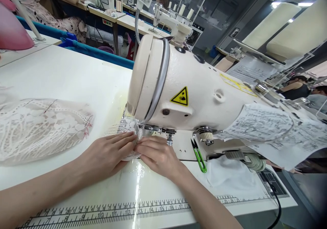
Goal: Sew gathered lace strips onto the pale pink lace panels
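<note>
A piece of white lace fabric (127,124) lies under the head of a cream sewing machine (163,82), partly hidden by my hands. My left hand (109,152) rests flat on the lace, fingers stretched toward the needle area. From the other side, my right hand (159,156) lies with extended fingers on the same lace, its fingertips close to the left ones. The needle itself is hidden behind the machine head. Right of my right hand are green thread snips (200,157), blades pointing away from me.
More lace pieces (46,130) with red threads lie at the left. A ruler strip (107,213) runs along the table's front edge. White cloth (232,174) sits at the right, below the machine arm. Other machines (168,21) and people stand or sit behind.
</note>
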Available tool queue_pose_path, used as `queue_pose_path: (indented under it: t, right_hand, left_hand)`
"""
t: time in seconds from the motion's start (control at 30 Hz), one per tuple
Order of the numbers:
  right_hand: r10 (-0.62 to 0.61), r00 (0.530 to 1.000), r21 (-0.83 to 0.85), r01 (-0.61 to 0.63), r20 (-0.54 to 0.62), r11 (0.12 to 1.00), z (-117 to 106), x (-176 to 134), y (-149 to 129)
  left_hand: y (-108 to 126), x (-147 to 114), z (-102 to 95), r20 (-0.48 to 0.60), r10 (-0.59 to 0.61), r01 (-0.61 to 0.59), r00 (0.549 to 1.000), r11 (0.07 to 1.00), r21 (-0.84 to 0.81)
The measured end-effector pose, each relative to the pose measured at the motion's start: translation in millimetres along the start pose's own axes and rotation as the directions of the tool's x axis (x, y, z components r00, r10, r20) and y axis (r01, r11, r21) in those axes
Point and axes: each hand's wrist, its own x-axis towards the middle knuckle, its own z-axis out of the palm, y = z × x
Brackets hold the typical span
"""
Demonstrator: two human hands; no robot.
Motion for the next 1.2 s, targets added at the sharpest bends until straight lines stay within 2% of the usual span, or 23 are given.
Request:
queue_pose_path:
  t: [0.33, 0.43, 0.63, 0.83, 1.03, 1.2]
  right_hand:
    - [-0.043, 0.997, -0.059, 0.047, 0.068, 0.997, 1, 17, -12]
    - [-0.055, 0.997, -0.074, 0.059, 0.053, 0.996, 1, 18, -11]
    - [-0.077, 0.996, -0.096, 0.072, -0.047, 0.993, 2, 18, -8]
    - [-0.013, 1.000, -0.085, 0.011, -0.023, 0.996, 3, 13, -4]
    - [0.007, 0.999, -0.092, -0.011, -0.043, 0.996, 4, 7, 2]
    - [0.037, 0.999, -0.108, -0.041, -0.038, 0.993, 6, 4, 6]
  left_hand:
    - [-7, 3, -6.8, 0.022, -0.123, 0.124, 0.992, 0.990, -0.066]
    - [-8, 5, -6.2, 0.027, -0.114, 0.115, 0.993, 0.993, -0.024]
    - [-9, 7, -1.9, -0.008, -0.123, 0.123, 0.992, 0.992, 0.011]
    - [-7, 6, 0.4, -0.001, -0.105, 0.105, 0.995, 0.993, 0.056]
    - [-9, -1, 5.1, 0.014, -0.144, 0.144, 0.990, 0.990, 0.006]
    - [-13, 1, 0.9, 0.047, -0.086, 0.086, 0.995, 0.996, 0.013]
